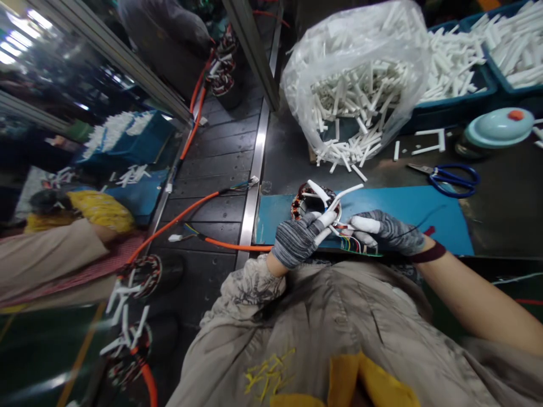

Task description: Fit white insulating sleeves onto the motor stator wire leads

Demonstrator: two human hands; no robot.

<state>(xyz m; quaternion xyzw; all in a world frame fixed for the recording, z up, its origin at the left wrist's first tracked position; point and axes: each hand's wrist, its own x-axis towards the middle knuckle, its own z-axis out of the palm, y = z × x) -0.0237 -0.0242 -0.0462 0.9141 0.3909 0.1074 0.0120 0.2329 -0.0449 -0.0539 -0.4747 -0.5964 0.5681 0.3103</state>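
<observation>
A round motor stator with copper windings and white sleeved leads lies on a blue mat in front of me. My left hand, in a grey striped glove, is closed around a white sleeve at the stator's near edge. My right hand, also gloved with white-taped fingertips, pinches the coloured wires beside the stator. White sleeves stick up out of the stator.
A clear bag spilling short white tubes stands behind the mat, with blue bins of more tubes. Blue scissors and a teal lid lie at the right. Orange cables and more stators sit on the conveyor at the left, beside another person's arm.
</observation>
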